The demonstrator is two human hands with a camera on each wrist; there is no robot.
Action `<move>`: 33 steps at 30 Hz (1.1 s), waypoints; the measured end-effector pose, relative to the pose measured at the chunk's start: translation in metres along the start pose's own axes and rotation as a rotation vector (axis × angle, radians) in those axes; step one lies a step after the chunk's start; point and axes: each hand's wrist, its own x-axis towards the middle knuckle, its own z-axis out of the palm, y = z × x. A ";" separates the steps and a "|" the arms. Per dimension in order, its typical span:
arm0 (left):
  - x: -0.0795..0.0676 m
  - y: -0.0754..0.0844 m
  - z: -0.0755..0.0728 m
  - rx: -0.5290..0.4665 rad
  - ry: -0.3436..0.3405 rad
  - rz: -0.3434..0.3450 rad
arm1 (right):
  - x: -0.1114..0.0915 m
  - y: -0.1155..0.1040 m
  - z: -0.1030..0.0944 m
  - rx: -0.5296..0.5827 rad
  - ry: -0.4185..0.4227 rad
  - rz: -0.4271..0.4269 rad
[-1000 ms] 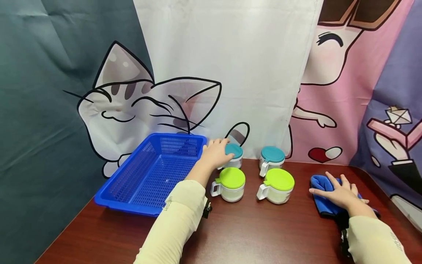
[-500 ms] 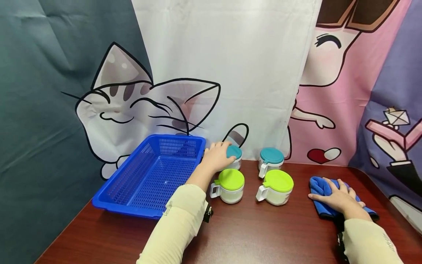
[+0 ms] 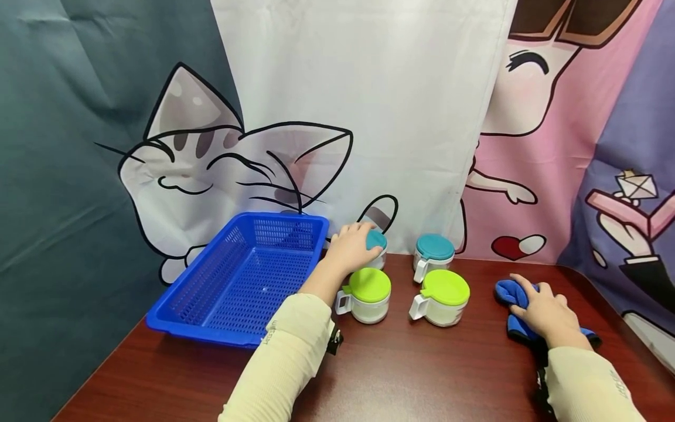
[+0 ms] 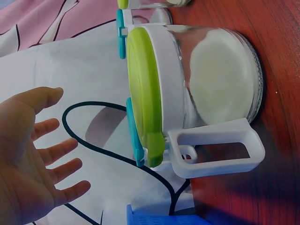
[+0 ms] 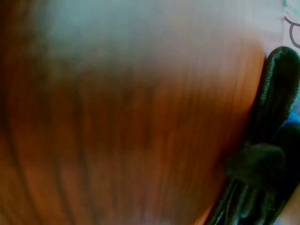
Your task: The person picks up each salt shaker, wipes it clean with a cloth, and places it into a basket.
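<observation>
My left hand (image 3: 354,249) hovers with fingers spread beside a teal-lidded seasoning jar (image 3: 377,240), partly hiding it in the head view. In the left wrist view, that hand's loosely bent fingers hold nothing. Just nearer stands a lime-lidded seasoning jar (image 3: 371,294), its white handle turned left; its clear body shows white contents. To the right are another lime-lidded jar (image 3: 446,297) and another teal-lidded jar (image 3: 435,248). At the right, my right hand (image 3: 551,313) grips a folded blue cloth (image 3: 510,293), fingers curled into its bunched fabric. The right wrist view is dark and blurred.
A blue perforated plastic basket (image 3: 211,337) stands on the left of the reddish-brown wooden table (image 3: 422,375). A cartoon-printed curtain (image 3: 422,117) hangs right behind the table's back edge, close to the teal-lidded jars.
My right hand has gone from lying spread over the cloth to gripping it, and the cloth has bunched up. My left hand has shifted slightly right; the jars and basket stay put.
</observation>
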 end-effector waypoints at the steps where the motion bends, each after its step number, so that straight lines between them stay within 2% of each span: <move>1: 0.000 0.000 0.000 -0.002 0.000 0.002 | 0.000 0.000 0.000 -0.016 0.018 -0.021; 4: 0.000 0.002 -0.001 -0.007 0.001 0.004 | 0.000 0.001 -0.002 -0.043 0.043 -0.057; 10: -0.002 0.003 -0.004 -0.009 0.007 0.004 | -0.002 0.003 -0.006 -0.042 0.043 -0.043; 17: -0.005 0.004 -0.005 -0.022 0.018 0.010 | -0.003 0.006 -0.010 -0.024 0.085 -0.053; 22: -0.007 0.010 -0.004 -0.024 0.031 0.020 | 0.000 0.001 -0.024 -0.031 0.138 -0.083; 29: -0.009 0.022 -0.002 -0.023 0.051 0.080 | -0.001 -0.015 -0.051 -0.038 0.242 -0.157; 33: -0.011 0.029 -0.001 -0.034 0.061 0.105 | -0.005 -0.024 -0.064 -0.047 0.274 -0.187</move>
